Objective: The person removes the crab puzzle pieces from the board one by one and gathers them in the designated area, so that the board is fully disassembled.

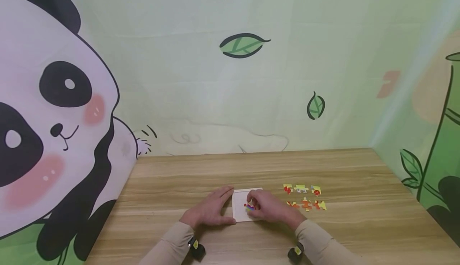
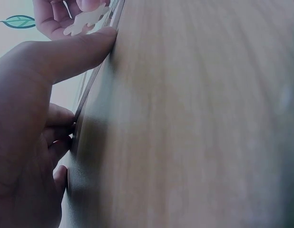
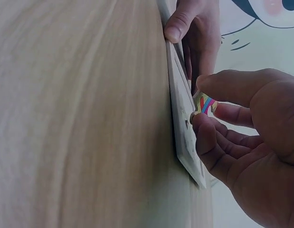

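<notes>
A square white puzzle tray [image 1: 240, 207] with a raised rim lies on the wooden table. Along its left side, my left hand [image 1: 213, 208] spreads its thumb and fingers, the thumb [image 2: 85, 52] at the near corner and the forefinger by the far one. Over the tray's right half, my right hand [image 1: 270, 207] pinches a small jigsaw piece [image 3: 204, 104] between thumb and fingertips. Red, blue and yellow show on its printed face, while its pale back [image 2: 85, 20] faces the left wrist camera. The piece is tilted up, close over the tray.
To the right of the tray, several yellow, red and orange jigsaw pieces [image 1: 306, 204] lie in two rows on the table [image 1: 172, 177]. My right hand and wrist partly cover the nearest of them. Behind the table hangs a printed panda backdrop [image 1: 251, 109].
</notes>
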`<state>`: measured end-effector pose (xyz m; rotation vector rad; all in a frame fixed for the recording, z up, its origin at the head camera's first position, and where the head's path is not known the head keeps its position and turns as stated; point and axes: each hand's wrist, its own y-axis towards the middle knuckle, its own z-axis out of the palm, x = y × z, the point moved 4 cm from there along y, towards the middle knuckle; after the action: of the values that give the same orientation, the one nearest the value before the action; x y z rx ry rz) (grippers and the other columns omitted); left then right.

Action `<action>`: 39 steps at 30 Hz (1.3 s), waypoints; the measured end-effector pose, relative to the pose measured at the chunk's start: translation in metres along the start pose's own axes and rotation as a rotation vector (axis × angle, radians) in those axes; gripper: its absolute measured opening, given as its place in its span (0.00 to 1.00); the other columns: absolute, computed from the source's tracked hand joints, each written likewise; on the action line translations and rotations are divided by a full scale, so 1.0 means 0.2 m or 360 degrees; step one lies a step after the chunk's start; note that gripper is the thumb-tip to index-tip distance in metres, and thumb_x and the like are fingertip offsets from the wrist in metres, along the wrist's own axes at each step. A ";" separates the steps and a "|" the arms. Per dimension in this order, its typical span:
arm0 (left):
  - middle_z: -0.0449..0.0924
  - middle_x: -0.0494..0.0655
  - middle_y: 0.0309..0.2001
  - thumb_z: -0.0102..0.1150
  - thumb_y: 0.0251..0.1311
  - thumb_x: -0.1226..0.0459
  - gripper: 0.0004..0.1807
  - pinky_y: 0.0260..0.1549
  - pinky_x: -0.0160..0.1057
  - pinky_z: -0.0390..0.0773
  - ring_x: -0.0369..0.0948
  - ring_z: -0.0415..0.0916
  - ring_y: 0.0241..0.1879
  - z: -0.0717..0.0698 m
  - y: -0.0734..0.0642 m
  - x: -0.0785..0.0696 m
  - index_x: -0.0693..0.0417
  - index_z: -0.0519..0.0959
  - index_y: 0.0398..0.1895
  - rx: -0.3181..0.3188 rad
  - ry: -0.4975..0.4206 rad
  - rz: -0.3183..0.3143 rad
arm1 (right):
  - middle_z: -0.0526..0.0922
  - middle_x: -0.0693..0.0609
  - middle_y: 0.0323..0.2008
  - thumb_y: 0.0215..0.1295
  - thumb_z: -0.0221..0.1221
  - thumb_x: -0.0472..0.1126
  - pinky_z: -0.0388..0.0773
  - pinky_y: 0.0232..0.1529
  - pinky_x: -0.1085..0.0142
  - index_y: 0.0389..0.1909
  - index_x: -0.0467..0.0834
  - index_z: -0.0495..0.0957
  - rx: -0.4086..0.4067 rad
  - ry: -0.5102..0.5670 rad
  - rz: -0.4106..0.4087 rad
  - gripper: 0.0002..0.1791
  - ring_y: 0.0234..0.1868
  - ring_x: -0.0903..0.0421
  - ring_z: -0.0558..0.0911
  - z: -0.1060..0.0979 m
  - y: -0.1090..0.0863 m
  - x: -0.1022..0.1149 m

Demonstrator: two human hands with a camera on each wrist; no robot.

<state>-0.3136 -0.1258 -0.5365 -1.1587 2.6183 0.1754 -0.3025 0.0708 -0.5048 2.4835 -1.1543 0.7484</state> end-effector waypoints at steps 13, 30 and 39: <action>0.54 0.54 0.75 0.61 0.53 0.36 0.55 0.73 0.50 0.55 0.49 0.52 0.74 -0.01 0.00 0.00 0.62 0.56 0.74 0.0021 -0.0018 -0.0019 | 0.76 0.55 0.30 0.59 0.67 0.40 0.74 0.32 0.72 0.42 0.42 0.76 -0.0011 -0.0027 -0.0010 0.13 0.30 0.63 0.73 -0.04 -0.03 0.01; 0.53 0.55 0.75 0.60 0.53 0.36 0.55 0.73 0.50 0.54 0.50 0.52 0.74 -0.01 -0.01 -0.01 0.62 0.55 0.74 0.0038 -0.0032 -0.0018 | 0.77 0.56 0.30 0.59 0.68 0.43 0.76 0.30 0.71 0.41 0.42 0.78 -0.0081 0.0042 0.0101 0.13 0.30 0.62 0.74 -0.14 -0.12 -0.02; 0.53 0.54 0.76 0.60 0.53 0.36 0.55 0.74 0.49 0.54 0.49 0.51 0.75 -0.01 -0.01 -0.01 0.61 0.55 0.74 0.0041 -0.0026 -0.0028 | 0.78 0.56 0.31 0.57 0.68 0.40 0.77 0.32 0.70 0.40 0.44 0.77 -0.0133 0.0030 0.0158 0.12 0.32 0.61 0.76 -0.19 -0.16 -0.02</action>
<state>-0.3116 -0.1257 -0.5332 -1.1664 2.5874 0.1466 -0.2929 0.1116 -0.4771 2.3606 -1.2832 0.7327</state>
